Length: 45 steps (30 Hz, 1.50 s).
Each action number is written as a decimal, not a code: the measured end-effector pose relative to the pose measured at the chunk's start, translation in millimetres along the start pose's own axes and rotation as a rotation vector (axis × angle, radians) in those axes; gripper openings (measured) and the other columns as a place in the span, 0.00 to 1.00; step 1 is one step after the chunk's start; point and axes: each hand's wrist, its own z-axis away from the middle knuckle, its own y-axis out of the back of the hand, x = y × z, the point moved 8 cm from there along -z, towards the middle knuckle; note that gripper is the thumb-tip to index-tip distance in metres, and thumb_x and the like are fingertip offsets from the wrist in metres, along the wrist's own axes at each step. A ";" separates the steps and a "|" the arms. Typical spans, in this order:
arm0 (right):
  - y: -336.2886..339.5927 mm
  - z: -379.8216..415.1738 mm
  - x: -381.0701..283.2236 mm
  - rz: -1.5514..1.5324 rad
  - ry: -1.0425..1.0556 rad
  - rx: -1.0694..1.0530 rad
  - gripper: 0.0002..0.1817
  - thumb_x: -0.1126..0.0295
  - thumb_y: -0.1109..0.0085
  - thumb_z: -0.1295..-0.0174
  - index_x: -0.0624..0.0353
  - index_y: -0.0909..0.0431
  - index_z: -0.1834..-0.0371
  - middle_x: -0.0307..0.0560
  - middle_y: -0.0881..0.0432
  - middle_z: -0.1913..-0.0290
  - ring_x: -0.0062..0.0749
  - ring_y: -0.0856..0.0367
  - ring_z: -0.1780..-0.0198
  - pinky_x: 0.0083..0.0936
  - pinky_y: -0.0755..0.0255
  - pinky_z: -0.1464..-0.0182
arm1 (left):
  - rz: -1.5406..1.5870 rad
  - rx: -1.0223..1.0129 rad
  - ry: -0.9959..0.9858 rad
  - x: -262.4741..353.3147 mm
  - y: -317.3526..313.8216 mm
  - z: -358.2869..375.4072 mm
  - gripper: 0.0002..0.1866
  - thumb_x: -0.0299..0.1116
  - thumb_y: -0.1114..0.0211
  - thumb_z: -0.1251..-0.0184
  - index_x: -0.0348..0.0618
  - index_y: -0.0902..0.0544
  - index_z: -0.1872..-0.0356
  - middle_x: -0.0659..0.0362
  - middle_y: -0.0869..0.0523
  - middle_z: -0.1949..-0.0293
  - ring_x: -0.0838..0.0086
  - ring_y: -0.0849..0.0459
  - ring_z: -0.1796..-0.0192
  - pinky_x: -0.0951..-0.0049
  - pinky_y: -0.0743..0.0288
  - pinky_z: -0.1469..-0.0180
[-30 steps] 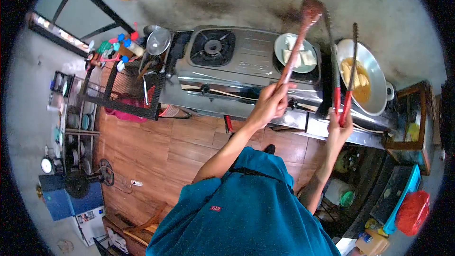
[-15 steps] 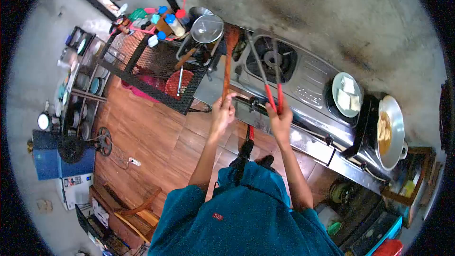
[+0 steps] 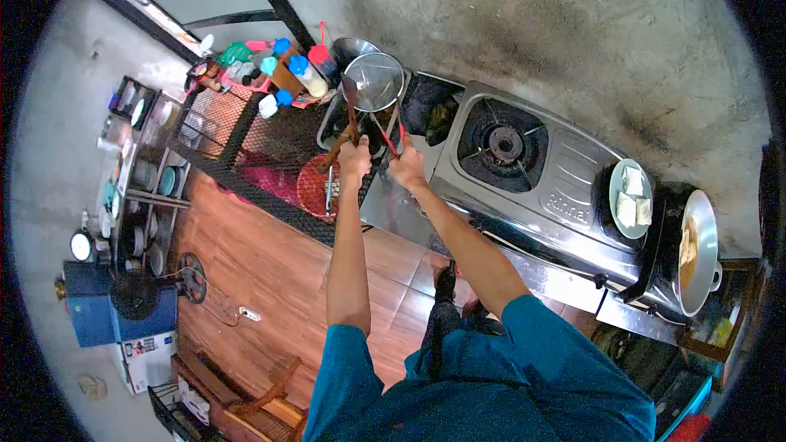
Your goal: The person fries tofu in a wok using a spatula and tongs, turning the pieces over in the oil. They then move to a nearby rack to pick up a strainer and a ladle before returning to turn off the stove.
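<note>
My left hand [image 3: 354,160] is closed around the handle of a wooden spatula [image 3: 351,96], whose dark blade points up toward the bottles. Close beside it, my right hand [image 3: 407,165] grips tongs [image 3: 388,142] by their red handles. Both utensils reach over a metal tray [image 3: 326,124] on the black mesh table. A round wire strainer [image 3: 374,82] lies at the tray's back, and the tongs' tips overlap it in this view. Another wooden handle [image 3: 333,150] sticks out of the tray near my left hand.
A steel gas stove [image 3: 569,165] stands to the right. At its far end are a plate [image 3: 629,227] of white blocks and a wok [image 3: 694,299] with food in brownish liquid. Capped bottles [image 3: 309,79] crowd the mesh table's back; a red basket [image 3: 309,190] shows through the mesh.
Both hands have moved left, away from the stove front to the tray, carrying the spatula and the tongs. The camera view has shifted a little too.
</note>
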 end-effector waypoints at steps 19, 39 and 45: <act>-31.4 14.7 70.3 -0.503 -0.447 0.107 0.45 0.56 0.41 0.47 0.64 0.50 0.29 0.66 0.24 0.47 0.53 0.25 0.44 0.38 0.31 0.44 | 0.389 -0.003 0.060 -79.8 -36.1 23.5 0.18 0.43 0.38 0.33 0.44 0.29 0.50 0.62 0.20 0.69 0.81 0.24 0.75 0.80 0.32 0.77; -26.4 46.9 89.0 -0.392 0.126 0.287 0.32 0.55 0.42 0.39 0.63 0.34 0.36 0.49 0.20 0.55 0.32 0.20 0.63 0.30 0.24 0.59 | 0.383 0.006 -0.240 -70.4 -22.2 86.3 0.21 0.39 0.48 0.30 0.33 0.30 0.43 0.49 0.22 0.52 0.63 0.20 0.54 0.64 0.24 0.51; 46.7 157.1 40.6 -0.118 0.499 0.239 0.31 0.54 0.42 0.39 0.62 0.31 0.38 0.48 0.20 0.55 0.31 0.20 0.61 0.29 0.24 0.57 | 0.522 0.060 -0.195 -79.2 -34.6 138.6 0.17 0.35 0.47 0.33 0.32 0.25 0.49 0.52 0.20 0.59 0.65 0.20 0.59 0.66 0.26 0.55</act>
